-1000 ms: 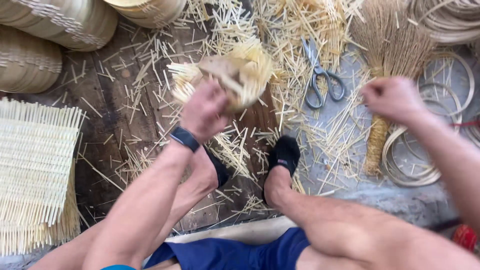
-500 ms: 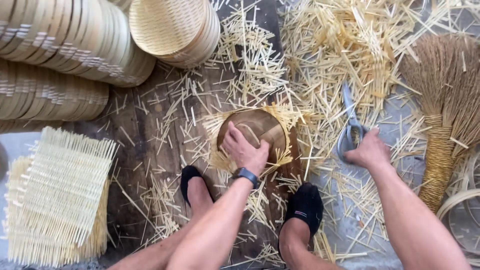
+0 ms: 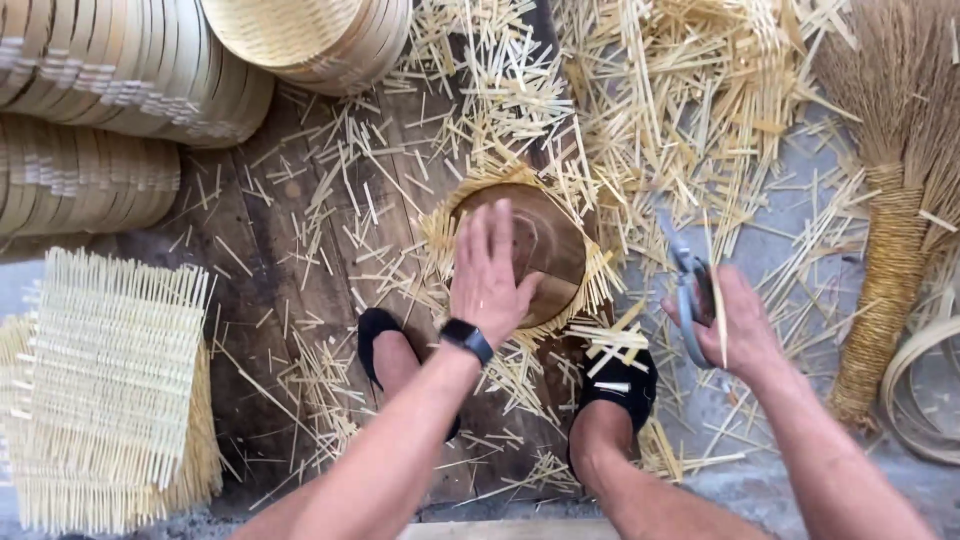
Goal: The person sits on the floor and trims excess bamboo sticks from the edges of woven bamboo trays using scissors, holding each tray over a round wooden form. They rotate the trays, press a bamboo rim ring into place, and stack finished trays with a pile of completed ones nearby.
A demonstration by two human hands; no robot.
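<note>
Left hand presses flat, fingers apart, on the mould; right hand, beside it, clamps scissors. Blades could nick splayed fingers if the mould slips.

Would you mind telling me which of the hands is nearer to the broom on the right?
Right. The right hand, holding scissors, is beside the broom; the left hand rests on the round disc.

A basket-weaving workshop is shown. Stacks of finished round woven trays are piled on the wooden floor, flat woven mats are stacked beside them, and cut bamboo splints are scattered around a straw broom.
</note>
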